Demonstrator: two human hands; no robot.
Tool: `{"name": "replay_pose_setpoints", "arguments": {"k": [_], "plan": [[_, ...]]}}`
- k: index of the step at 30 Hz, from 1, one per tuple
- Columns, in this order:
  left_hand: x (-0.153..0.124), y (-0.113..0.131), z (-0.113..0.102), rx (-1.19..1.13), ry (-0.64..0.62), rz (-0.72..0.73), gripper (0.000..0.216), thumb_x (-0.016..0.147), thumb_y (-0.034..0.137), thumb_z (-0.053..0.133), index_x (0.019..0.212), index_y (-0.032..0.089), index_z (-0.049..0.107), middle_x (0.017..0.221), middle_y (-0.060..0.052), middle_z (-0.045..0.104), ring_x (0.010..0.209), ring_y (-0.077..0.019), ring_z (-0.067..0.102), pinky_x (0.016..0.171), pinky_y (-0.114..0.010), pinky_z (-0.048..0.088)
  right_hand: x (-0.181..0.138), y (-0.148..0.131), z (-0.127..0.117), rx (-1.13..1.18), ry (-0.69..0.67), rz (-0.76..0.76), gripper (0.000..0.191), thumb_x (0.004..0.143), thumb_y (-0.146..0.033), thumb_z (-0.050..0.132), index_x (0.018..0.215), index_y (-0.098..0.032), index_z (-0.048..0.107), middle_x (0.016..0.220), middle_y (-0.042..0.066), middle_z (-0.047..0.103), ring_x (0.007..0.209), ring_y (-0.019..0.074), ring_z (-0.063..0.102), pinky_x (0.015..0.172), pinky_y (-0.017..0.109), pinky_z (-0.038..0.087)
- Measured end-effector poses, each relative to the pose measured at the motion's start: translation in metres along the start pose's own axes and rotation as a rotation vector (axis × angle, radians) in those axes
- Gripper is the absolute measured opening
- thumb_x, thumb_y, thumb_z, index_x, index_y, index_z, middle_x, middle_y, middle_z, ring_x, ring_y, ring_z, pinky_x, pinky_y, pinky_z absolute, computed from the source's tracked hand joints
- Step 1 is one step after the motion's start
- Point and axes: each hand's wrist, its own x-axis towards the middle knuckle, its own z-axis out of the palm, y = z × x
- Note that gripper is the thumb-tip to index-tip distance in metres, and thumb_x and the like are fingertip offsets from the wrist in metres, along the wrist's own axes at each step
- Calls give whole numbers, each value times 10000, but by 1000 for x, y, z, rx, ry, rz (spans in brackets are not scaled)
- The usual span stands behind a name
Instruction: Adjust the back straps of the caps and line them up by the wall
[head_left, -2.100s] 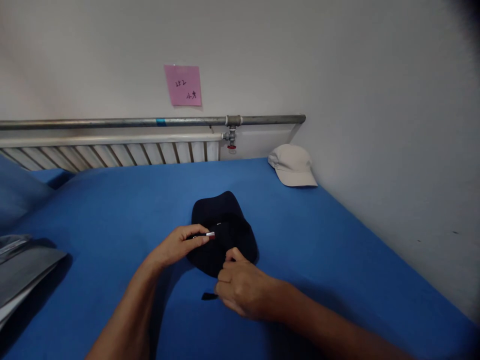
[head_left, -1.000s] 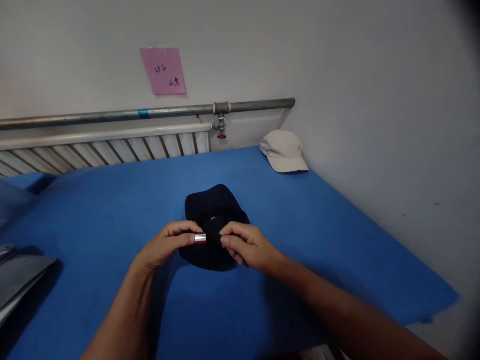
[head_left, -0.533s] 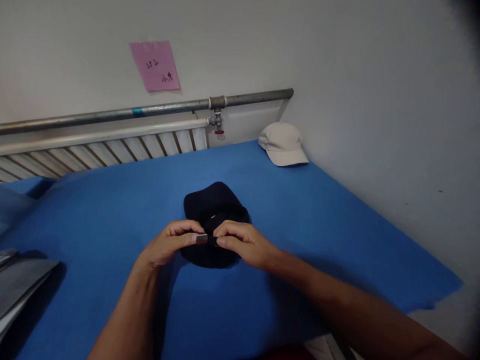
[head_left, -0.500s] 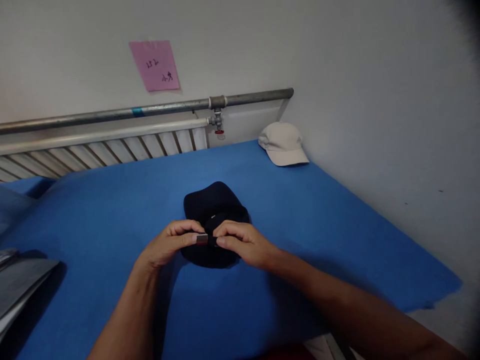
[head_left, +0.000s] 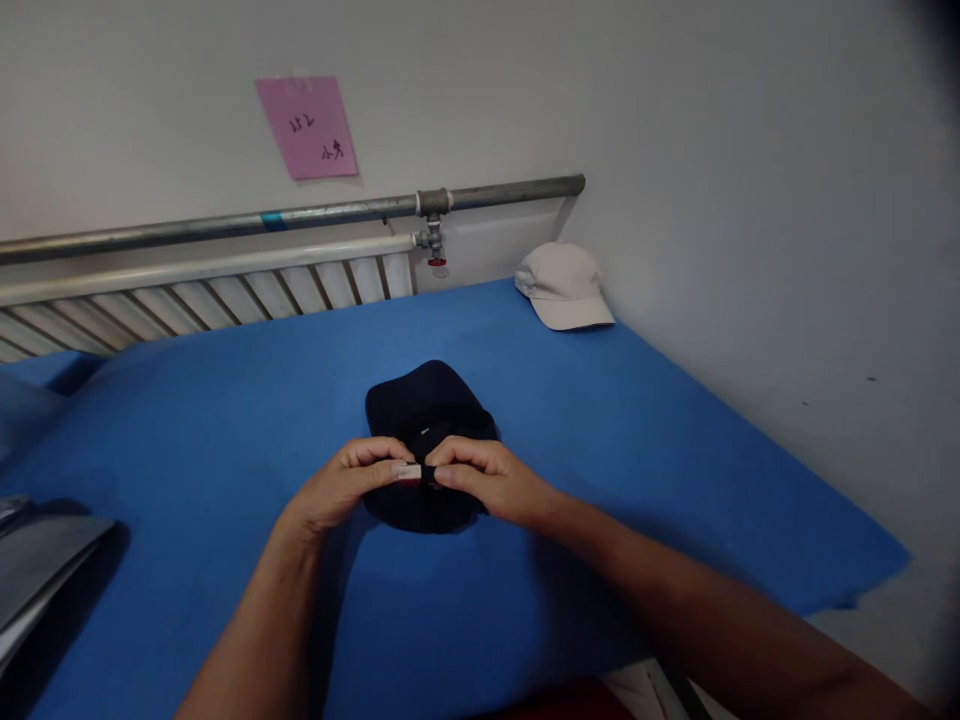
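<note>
A dark baseball cap [head_left: 424,395] lies on the blue table cover, its brim pointing away from me and its inside partly showing. At its near side, my left hand [head_left: 352,480] pinches a silver metal buckle [head_left: 409,471] on the cap's back strap between thumb and fingers. Just to the right, my right hand [head_left: 499,480] grips the dark strap [head_left: 429,473] close to that buckle. Both hands are closed, with the fingertips nearly meeting. The fingers hide part of the strap and the cap's rear edge.
A beige cap [head_left: 564,285] sits at the back right corner of the blue-covered table [head_left: 247,400]. Behind the table run a white radiator [head_left: 285,290] and a metal pipe [head_left: 345,212]. A grey folded item [head_left: 52,560] lies at the left edge. A pink note [head_left: 306,128] hangs on the wall.
The buckle has tilted and now looks brighter; its right end is closer to my right fingers. Both hands stay on the strap, and the cap has hardly moved.
</note>
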Motion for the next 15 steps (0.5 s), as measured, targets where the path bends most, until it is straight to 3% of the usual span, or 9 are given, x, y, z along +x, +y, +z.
{"name": "replay_pose_setpoints", "arguments": {"k": [10,15], "plan": [[4,-4,0,3,4,-33,219,749,381,717,739,162,715,677,8,612,644,-95,490,624,-211,361,2,1,2,13,-9,52,119,849,-258,568,792,-179,636,739,-16,583,706,110,517,697,268,403],[2,-1,2,-21,27,-31,163,767,328,709,720,172,710,651,22,610,623,-83,485,626,-202,362,0,-5,0,-20,28,4,74,821,-252,601,839,-194,644,756,-19,574,709,112,518,684,268,414]]}}
